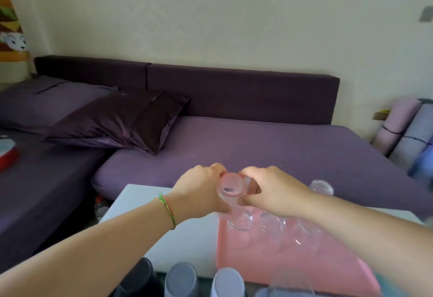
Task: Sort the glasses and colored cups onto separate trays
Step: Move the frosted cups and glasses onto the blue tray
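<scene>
1. At the near edge, upturned colored cups [180, 280], dark, grey and pale, standing close together; probably light, tough plastic, easy to take by the wall.
2. Just beyond, on the pink tray [304, 273], clear glasses [269, 224] clustered mouth-down; judged fragile, smooth and slippery, so best gripped round the side and kept from knocking neighbours.
3. Above the tray's far left corner, raised off it: one clear glass [231, 187], round end toward the camera. Left hand [201, 191] curled round its left side, right hand [271, 191] curled against its right, both clamped on it; cannot tell whether a second glass sits under the right fingers.
4. Farther right, past the tray on the white table [140, 207], a lone glass [321, 187], apart from both hands.
5. Behind everything, a purple sofa [257, 146] with a dark cushion [121, 120].
</scene>
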